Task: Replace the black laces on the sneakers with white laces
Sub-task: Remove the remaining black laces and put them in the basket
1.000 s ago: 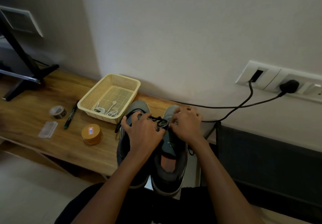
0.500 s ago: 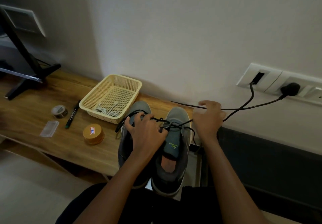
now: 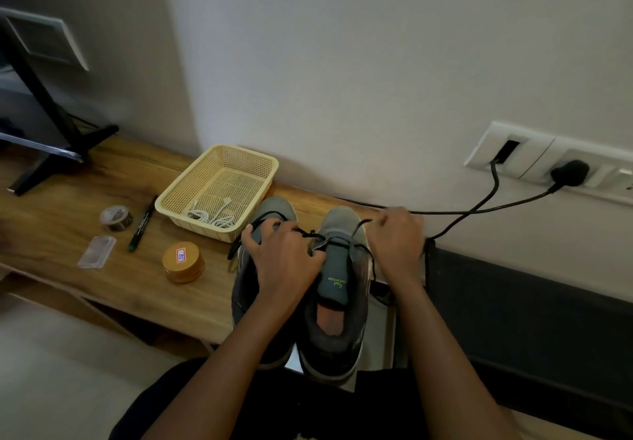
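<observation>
Grey mesh sneakers (image 3: 337,289) sit side by side at the near edge of the wooden table (image 3: 68,234), long axes running six to twelve, toes at twelve toward the wall. Left hand (image 3: 281,261) hides most of the nine-o'clock shoe, fingers curled down over its lacing. Right hand (image 3: 397,244), fingertips blurred, pinches the black lace (image 3: 334,241) taut toward two. White laces (image 3: 212,215) lie in the yellow mesh basket (image 3: 171,205) at eleven.

The bench (image 3: 68,230) is made of grained wood with a low sheen. The basket (image 3: 255,182) is moulded from cream plastic mesh. The sneakers (image 3: 339,222) are covered in matt grey cloth, and the black laces (image 3: 310,233) are of woven cord. Smooth white plastic is seen on the socket plate (image 3: 534,152), clear plastic on the small case (image 3: 97,251).
</observation>
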Demonstrator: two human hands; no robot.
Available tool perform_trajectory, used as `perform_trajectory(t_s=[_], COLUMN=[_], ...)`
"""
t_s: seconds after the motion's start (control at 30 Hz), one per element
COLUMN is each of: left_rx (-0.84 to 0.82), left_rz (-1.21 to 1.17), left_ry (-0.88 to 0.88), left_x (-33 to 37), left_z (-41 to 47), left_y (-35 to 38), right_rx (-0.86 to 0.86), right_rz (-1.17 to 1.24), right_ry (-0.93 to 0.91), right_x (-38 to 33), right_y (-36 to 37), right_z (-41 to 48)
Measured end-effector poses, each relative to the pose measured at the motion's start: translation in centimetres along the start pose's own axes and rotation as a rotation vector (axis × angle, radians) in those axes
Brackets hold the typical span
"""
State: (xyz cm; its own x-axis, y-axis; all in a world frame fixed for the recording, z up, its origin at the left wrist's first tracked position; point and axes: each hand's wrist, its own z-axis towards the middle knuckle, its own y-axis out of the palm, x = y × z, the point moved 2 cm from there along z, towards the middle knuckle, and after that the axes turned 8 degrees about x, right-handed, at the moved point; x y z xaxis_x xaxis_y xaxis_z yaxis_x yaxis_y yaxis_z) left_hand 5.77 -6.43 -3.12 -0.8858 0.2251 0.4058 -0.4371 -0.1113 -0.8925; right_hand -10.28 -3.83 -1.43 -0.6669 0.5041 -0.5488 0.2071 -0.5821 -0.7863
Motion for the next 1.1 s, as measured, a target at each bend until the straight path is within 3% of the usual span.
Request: perform_trajectory(t_s=[0.07, 0.1, 0.3, 0.57, 0.77, 0.93, 1.1], left_rx=[-0.007, -0.008, 0.004, -0.031, -0.101, -0.108, -0.123], left_rz=[0.002, 0.001, 0.072, 0.125, 0.226, 0.234, 0.231], left_ry=[-0.008, -0.008, 0.033, 0.213, 0.228, 0.234, 0.194], left_x=[-0.3, -0.4, 0.9, 3.4, 3.9, 4.7, 4.2], left_z=[0.0, -0.1, -0.5, 0.6, 1.4, 2.5, 2.9], left_y=[-0.3, -0.3, -0.1, 0.4, 1.4, 2.6, 3.4], right_rx=[0.154, 0.150, -0.158, -0.318, -0.264, -0.501, -0.524], right_rz=[0.139, 0.177, 0.119, 0.032, 0.098, -0.021, -0.020], right_ry=[0.164, 0.201, 0.172, 0.129, 0.057, 0.023, 0.012], right_x=[1.5, 2.3, 2.4, 1.6, 1.1, 1.5, 1.3], right_y=[-1.5, -1.8, 0.0, 0.2, 0.7, 2.3, 3.0], right_z=[1.0, 1.2, 0.8, 0.3, 0.6, 0.0, -0.2])
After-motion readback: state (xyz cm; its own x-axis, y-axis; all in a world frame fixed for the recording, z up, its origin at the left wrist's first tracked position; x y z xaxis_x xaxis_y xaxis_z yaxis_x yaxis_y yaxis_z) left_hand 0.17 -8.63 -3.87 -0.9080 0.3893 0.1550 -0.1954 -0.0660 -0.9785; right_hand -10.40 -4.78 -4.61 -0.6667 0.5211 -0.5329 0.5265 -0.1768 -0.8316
